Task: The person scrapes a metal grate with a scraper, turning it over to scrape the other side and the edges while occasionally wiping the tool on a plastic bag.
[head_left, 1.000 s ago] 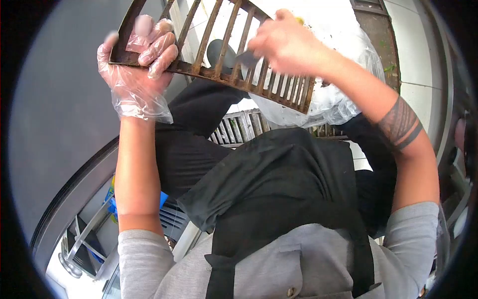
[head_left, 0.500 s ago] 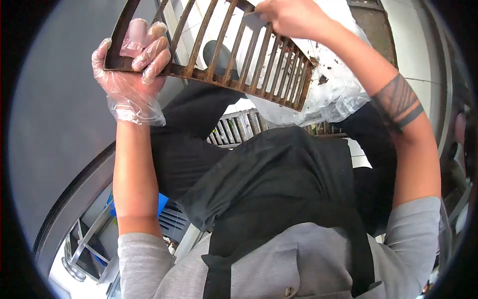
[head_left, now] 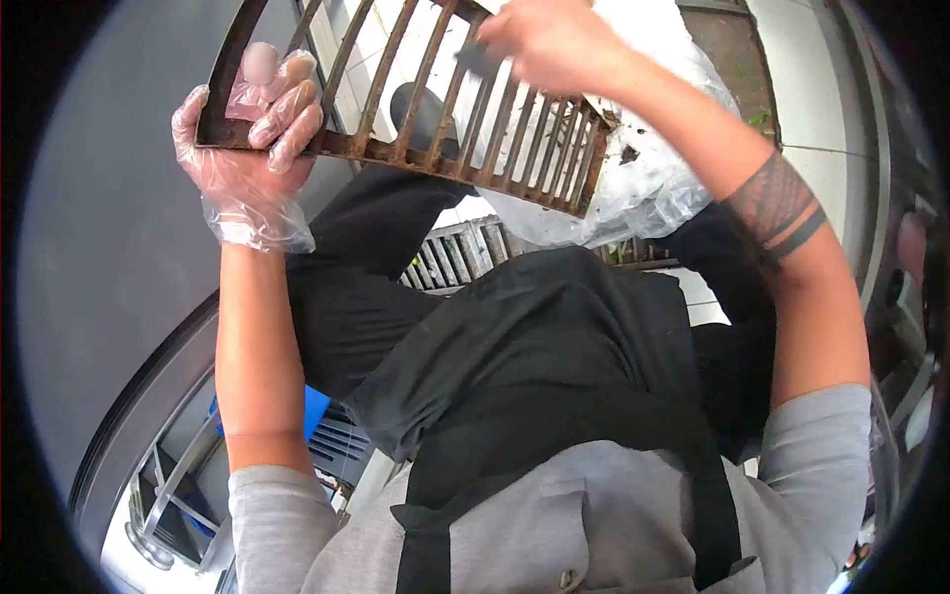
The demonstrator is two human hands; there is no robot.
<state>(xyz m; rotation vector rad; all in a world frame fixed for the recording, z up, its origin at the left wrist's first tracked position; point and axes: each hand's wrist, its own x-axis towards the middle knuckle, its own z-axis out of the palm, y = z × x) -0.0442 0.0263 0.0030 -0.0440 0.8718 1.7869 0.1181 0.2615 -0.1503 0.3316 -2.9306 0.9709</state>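
Observation:
My left hand [head_left: 252, 178], in a clear plastic glove, is closed around the left end of a rusty metal drain grate [head_left: 432, 164], which is tilted up over my knees. My bare right hand [head_left: 559, 48] grips a flat, dark grey scraper-like piece [head_left: 478, 61] against the grate's bars, near its upper edge. How far that piece extends inside the fingers is hidden. Beneath the grate's right end lies a white plastic sheet [head_left: 648, 188], with dark rust-coloured crumbs scattered on it.
Another slatted grate [head_left: 465, 253] lies on the floor between my legs. At the upper right runs an uncovered, dirty drain channel [head_left: 737, 64] beside white tiles [head_left: 826, 183]. A grey panel [head_left: 109, 228] stands close on my left. Behind it is a metal rack [head_left: 178, 485].
My right hand has slid left and slightly down along the bars with the dark piece. The grate and my left hand have shifted slightly left in view.

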